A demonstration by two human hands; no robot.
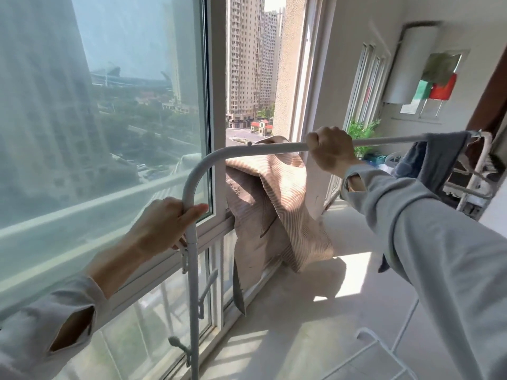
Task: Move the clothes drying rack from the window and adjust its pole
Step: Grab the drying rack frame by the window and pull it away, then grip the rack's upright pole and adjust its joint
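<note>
I have both hands on the white metal tube clothes drying rack, which stands right beside the large glass window, its upright post close against the white window frame. My left hand is wrapped around the rack's post just below the rounded corner, thumb stretched along the tube toward the window. My right hand is closed in a fist around the rack's horizontal top pole, further from the window than the left. A beige striped cloth hangs over the sill of the open window section, just behind the top pole and between my two hands. At the far end of the pole from the window corner, a grey-blue garment is draped over it. Small white clips stick out from the post below my left hand, on the window side. The pale tiled floor runs along under the window, with sunlit patches on it. Beyond the garment, away from the window, a white cylindrical water heater is mounted on the wall.
</note>
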